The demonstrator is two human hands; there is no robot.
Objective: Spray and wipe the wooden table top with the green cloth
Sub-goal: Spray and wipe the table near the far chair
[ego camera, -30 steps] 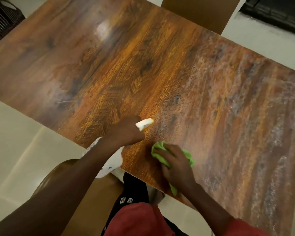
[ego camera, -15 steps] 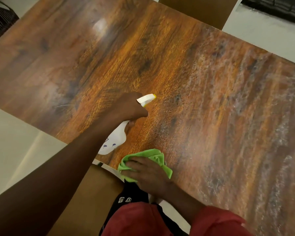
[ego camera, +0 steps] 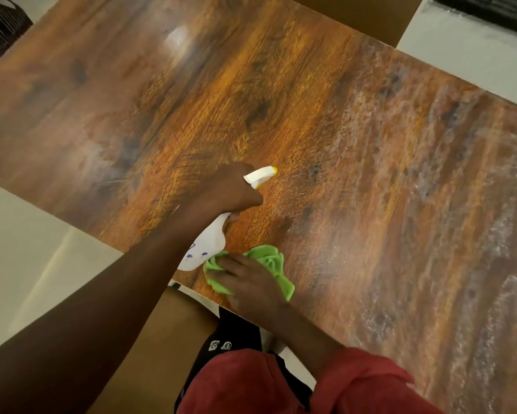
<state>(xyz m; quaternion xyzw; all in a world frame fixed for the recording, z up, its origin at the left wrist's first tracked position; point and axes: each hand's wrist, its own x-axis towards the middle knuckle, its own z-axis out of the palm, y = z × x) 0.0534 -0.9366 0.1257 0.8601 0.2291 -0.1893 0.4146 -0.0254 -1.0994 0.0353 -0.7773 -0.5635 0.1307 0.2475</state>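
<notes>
The wooden table top (ego camera: 311, 100) fills most of the view, with pale wet streaks over its right half. My left hand (ego camera: 227, 189) grips the neck of a white spray bottle (ego camera: 206, 246) with a yellow-tipped nozzle, held above the near part of the table and pointing right. Just below it, my right hand (ego camera: 248, 282) presses the crumpled green cloth (ego camera: 270, 261) onto the table near its front edge. The cloth touches the bottle's base.
A brown chair seat (ego camera: 167, 339) stands under the near table edge below my arms. Another brown chair back (ego camera: 355, 13) is at the far side. A dark slatted object (ego camera: 0, 28) sits at the top left. Pale floor surrounds the table.
My left hand lifted the spray bottle up over the table. My right hand slid the green cloth leftward along the front edge, close under the bottle.
</notes>
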